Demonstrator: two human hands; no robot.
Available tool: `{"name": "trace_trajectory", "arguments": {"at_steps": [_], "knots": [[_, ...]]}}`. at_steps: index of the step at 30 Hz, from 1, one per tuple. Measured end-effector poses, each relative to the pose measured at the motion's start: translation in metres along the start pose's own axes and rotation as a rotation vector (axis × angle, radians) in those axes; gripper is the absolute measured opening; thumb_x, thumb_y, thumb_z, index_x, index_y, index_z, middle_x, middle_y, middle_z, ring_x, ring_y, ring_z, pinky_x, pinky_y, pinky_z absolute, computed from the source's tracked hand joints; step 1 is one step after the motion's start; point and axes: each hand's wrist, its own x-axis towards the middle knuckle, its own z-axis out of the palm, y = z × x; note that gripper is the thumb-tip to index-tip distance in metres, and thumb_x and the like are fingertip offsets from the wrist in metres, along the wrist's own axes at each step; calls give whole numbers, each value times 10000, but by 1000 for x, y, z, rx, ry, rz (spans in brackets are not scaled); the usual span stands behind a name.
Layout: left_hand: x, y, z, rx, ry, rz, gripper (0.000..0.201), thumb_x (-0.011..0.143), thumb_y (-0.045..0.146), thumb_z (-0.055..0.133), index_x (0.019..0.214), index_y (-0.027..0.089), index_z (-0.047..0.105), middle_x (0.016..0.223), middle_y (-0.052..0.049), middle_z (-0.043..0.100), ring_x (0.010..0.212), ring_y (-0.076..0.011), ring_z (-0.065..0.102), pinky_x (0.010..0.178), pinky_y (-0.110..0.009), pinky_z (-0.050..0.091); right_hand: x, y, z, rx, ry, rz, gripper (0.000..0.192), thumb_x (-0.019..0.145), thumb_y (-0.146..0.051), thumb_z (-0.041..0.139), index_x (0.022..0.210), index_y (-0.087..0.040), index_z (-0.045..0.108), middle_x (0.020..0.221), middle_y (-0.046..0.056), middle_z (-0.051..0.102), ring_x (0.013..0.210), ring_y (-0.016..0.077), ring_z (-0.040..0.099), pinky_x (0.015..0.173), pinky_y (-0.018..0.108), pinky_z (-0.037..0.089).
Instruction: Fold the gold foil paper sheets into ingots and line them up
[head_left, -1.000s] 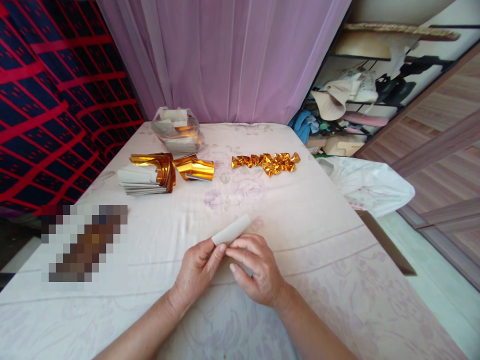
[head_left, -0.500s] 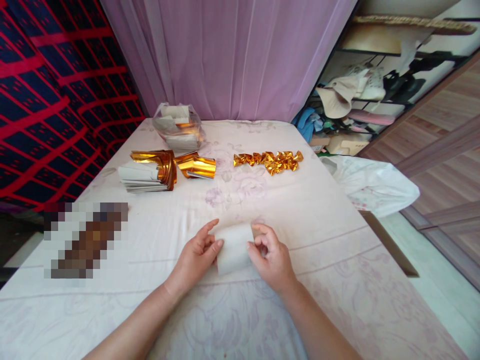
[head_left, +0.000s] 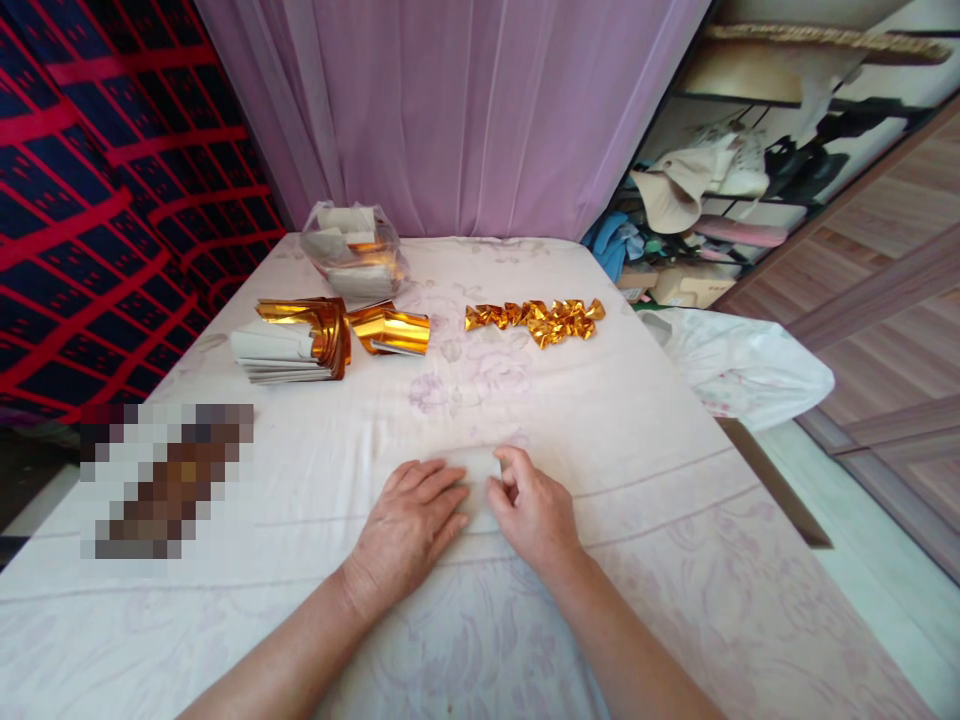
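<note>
A small white sheet of paper (head_left: 478, 470) lies flat on the pale flowered cloth of the bed (head_left: 615, 440). My left hand (head_left: 409, 525) rests palm down on its left part, fingers spread and flat. My right hand (head_left: 534, 510) pinches the sheet's right edge with thumb and fingertips. Most of the sheet is hidden under my hands.
Further back lie a stack of gold and white sheets (head_left: 289, 342), a bent gold foil piece (head_left: 390, 330), a row of folded gold shapes (head_left: 536, 318) and a clear bag of sheets (head_left: 352, 250). A white plastic bag (head_left: 739, 365) hangs at the right edge. A blurred patch (head_left: 165, 480) sits left.
The rolled white paper held up in both hands has been opened out and pressed flat on the cloth; my left hand went from pinching to lying flat on it.
</note>
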Motion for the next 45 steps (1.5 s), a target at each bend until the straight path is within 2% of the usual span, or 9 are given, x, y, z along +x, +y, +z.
{"name": "trace_trajectory", "arguments": {"at_steps": [4, 7, 9, 13, 21, 30, 35, 40, 45], "knots": [[-1, 1, 3, -8, -112, -34, 361, 895, 390, 622, 1209, 214, 647, 1294, -82, 650, 1225, -297, 542, 1084, -528, 358, -2, 7, -15, 176, -141, -60, 285, 820, -219, 550, 1105, -217, 543, 712, -31, 635, 636, 152, 626, 622, 264, 476], [-2, 0, 5, -12, -136, -51, 461, 848, 441, 675, 1244, 210, 625, 1327, -85, 627, 1253, -300, 518, 1113, -537, 311, -5, 12, -28, 266, -286, -185, 507, 700, -89, 565, 1188, -225, 534, 1028, 36, 658, 936, 183, 636, 828, 306, 515], [-2, 0, 6, -12, -131, -57, 526, 824, 458, 699, 1272, 200, 603, 1329, -87, 624, 1254, -296, 513, 1122, -533, 295, -7, 14, -33, 255, -324, -233, 593, 658, -11, 509, 1209, -228, 546, 1142, 55, 623, 1060, 191, 594, 927, 335, 492], [-1, 1, 6, 7, -112, -71, 581, 832, 477, 683, 1330, 206, 556, 1308, -83, 633, 1227, -283, 526, 1128, -530, 278, -8, 15, -32, 144, -324, -267, 566, 710, 14, 491, 1218, -216, 589, 1100, 72, 615, 1018, 204, 587, 900, 354, 508], [1, 3, 4, 25, -93, -44, 517, 847, 504, 647, 1276, 219, 597, 1273, -79, 642, 1188, -287, 539, 1129, -564, 248, -8, 12, -33, -77, -276, -258, 485, 778, -157, 673, 1259, -191, 618, 1090, 101, 619, 986, 257, 588, 872, 410, 529], [0, -1, 4, 61, -69, -78, 310, 926, 354, 583, 1214, 263, 655, 1153, -68, 640, 1081, -254, 578, 1056, -559, 355, -4, 16, -33, 14, -255, -227, 282, 858, -281, 671, 1135, -228, 698, 1011, 71, 639, 927, 222, 597, 814, 372, 514], [1, -2, 3, 103, -87, -52, 312, 933, 336, 572, 1232, 281, 640, 1153, -59, 642, 1070, -246, 576, 1071, -568, 330, -4, 21, -28, 55, -211, -292, 292, 822, -236, 718, 1111, -278, 711, 1060, 59, 630, 983, 226, 582, 845, 388, 475], [-1, -3, 1, 112, -83, -29, 329, 934, 364, 563, 1246, 283, 626, 1186, -59, 643, 1098, -250, 567, 1102, -564, 290, -3, 20, -28, 28, -204, -293, 235, 835, -216, 707, 1047, -311, 743, 1090, 55, 630, 1017, 235, 567, 877, 415, 446], [-3, -7, -4, 4, -94, -45, 190, 956, 331, 519, 1029, 255, 677, 1169, -45, 671, 1115, -234, 586, 1109, -570, 281, -1, 24, -32, 64, -238, -307, 209, 854, -281, 703, 1056, -317, 742, 1117, 56, 627, 1043, 233, 568, 894, 412, 433]]}}
